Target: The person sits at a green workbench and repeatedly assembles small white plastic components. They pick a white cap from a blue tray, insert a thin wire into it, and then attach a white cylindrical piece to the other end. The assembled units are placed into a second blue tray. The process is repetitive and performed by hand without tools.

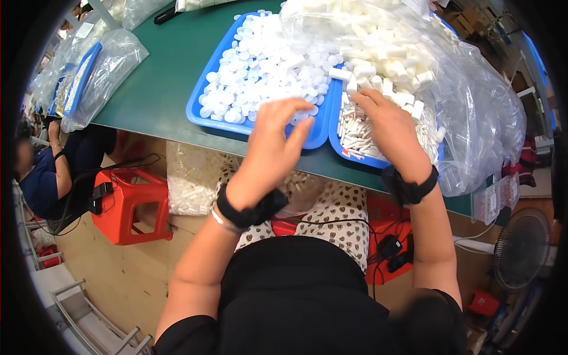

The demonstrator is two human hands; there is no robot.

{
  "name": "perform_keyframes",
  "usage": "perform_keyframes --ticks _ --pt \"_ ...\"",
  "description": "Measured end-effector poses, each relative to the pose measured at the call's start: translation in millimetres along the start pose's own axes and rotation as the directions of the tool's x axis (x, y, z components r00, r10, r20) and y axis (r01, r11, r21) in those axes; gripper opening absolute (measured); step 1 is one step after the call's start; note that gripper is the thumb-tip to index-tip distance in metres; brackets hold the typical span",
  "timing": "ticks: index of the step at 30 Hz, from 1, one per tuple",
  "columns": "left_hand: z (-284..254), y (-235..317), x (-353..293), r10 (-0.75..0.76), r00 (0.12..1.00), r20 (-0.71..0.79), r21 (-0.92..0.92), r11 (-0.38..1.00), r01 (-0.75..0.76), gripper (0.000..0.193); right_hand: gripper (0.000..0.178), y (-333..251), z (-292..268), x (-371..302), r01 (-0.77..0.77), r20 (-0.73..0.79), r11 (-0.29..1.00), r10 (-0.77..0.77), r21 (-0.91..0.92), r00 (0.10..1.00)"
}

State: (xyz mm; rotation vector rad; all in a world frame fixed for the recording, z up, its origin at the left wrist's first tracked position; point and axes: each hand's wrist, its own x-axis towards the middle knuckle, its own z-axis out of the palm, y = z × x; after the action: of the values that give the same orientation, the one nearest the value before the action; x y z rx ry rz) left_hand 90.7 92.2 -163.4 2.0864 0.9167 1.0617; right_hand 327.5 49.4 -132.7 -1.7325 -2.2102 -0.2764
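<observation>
My left hand (pixel 273 139) is over the near edge of a blue tray (pixel 198 118) heaped with small, translucent white round caps (pixel 260 74). Its thumb and index finger curve toward each other with a gap between them, and no held piece shows. My right hand (pixel 393 130) reaches over a second blue tray (pixel 370 158), its fingers extended beside white cylinders (pixel 387 87). Its fingertips are close to these cylinders, and I see nothing gripped. Thin white sticks (pixel 357 133) lie in that tray's near part, partly under my right hand.
A clear plastic bag (pixel 479 124) of white cylinders spreads over the right tray. Both trays stand on a green table (pixel 160 94). A red stool (pixel 133 204) is at left, near a seated person (pixel 44 171). A black fan (pixel 520 248) is at right.
</observation>
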Motion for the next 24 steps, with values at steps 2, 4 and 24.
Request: perform_keyframes --ticks 2,4,24 --pt "11 -16 12 0.032 0.992 -0.125 0.285 0.959 0.005 0.028 0.031 4 9 3 0.020 0.016 1.000 -0.019 -0.012 1.000" --pt "16 -29 18 0.093 0.987 -0.132 0.493 0.870 -0.016 0.033 0.023 4 6 2 0.030 0.073 0.996 -0.024 -0.084 0.997" --pt "10 -3 18 -0.041 0.981 -0.191 -0.018 0.999 0.038 0.011 0.016 -5 5 -6 -0.201 0.133 0.979 0.203 -0.029 0.970"
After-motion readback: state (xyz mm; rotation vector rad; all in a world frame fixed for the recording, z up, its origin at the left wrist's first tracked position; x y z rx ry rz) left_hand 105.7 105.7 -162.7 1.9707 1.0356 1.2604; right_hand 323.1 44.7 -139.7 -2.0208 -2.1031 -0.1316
